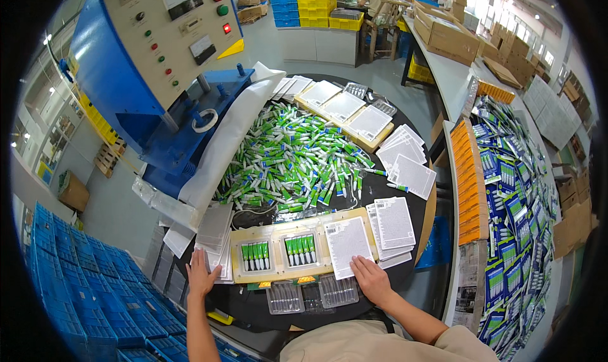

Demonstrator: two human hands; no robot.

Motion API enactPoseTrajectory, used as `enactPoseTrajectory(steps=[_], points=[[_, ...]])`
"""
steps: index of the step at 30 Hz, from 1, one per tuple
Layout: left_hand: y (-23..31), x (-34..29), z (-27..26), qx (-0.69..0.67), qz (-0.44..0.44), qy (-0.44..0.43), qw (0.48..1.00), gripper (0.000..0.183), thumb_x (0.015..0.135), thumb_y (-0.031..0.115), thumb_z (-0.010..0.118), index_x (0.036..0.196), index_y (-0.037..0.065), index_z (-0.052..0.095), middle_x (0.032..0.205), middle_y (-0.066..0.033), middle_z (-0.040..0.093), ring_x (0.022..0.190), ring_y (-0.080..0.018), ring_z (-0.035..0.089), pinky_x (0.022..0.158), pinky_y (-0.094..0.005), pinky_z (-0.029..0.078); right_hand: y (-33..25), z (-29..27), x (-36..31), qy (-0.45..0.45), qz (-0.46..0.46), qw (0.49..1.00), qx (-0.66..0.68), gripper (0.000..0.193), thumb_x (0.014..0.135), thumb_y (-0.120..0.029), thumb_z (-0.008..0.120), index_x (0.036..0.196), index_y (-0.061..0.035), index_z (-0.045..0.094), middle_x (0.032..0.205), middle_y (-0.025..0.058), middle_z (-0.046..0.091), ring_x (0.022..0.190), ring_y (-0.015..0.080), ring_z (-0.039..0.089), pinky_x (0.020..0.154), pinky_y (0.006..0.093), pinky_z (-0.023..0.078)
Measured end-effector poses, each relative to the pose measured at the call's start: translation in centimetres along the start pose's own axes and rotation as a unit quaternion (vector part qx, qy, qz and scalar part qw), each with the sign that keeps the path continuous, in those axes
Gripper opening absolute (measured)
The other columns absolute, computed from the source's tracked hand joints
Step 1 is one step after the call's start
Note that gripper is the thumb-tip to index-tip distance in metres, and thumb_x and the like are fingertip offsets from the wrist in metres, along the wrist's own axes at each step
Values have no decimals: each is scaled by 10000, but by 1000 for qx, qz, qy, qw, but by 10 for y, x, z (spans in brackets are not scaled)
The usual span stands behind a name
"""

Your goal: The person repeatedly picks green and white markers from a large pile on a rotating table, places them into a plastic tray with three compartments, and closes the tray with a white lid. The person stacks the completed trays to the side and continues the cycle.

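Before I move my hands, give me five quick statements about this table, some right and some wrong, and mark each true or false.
1. Your right hand touches a white card over the near tray. True.
2. The near tray shows three filled slots. False: it shows two, each with a row of green tubes.
3. Clear plastic packs lie between the tray and you. True.
4. The machine stands at the picture's right. False: the blue machine stands at the left.
5. Your left hand is at the cards left of the tray. True.
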State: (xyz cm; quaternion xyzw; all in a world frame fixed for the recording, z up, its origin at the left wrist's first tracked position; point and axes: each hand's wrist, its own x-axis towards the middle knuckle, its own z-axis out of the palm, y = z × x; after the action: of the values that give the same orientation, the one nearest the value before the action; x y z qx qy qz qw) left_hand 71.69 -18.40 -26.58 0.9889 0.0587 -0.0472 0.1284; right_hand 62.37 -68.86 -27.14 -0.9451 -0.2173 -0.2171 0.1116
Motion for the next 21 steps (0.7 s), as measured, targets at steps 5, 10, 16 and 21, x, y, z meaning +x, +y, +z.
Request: enactPoseTrajectory(steps=[5,10,16,21], points=[[-7,-4,-1,85,37,-35,995,798,890,510,684,1493,42,453,1576,-188,404,1508,-356,305,1208,-639,187,3,-10,14,-153,35,988,-1,450,846,-110,651,1283,-4,630,1357,171,618,1307,318,564,1093,461,447],[-18,36,2,62,116,1,991,749,871,381,710,1471,14,451,1573,-200,392,1487,-364,336,1204,-595,248,66,-38,17,-154,128,979,-29,687,789,-13,635,1456,3,469,1522,288,410,1421,399,417,1189,564,308],[-17,80,22,168,174,-18,970,628,891,349,685,1368,-24,517,1446,-204,523,1306,-370,535,1038,-510,447,138,-1,-26,-262,145,951,-70,651,789,-59,677,1406,31,493,1505,280,448,1423,380,436,1170,500,377],[-13,91,32,372,299,-16,879,410,952,302,558,1140,-40,684,1064,-158,716,1002,-271,673,857,-436,497,140,11,-48,-179,69,973,-130,439,813,-57,664,1229,69,607,1273,258,645,1207,374,637,1008,417,540]])
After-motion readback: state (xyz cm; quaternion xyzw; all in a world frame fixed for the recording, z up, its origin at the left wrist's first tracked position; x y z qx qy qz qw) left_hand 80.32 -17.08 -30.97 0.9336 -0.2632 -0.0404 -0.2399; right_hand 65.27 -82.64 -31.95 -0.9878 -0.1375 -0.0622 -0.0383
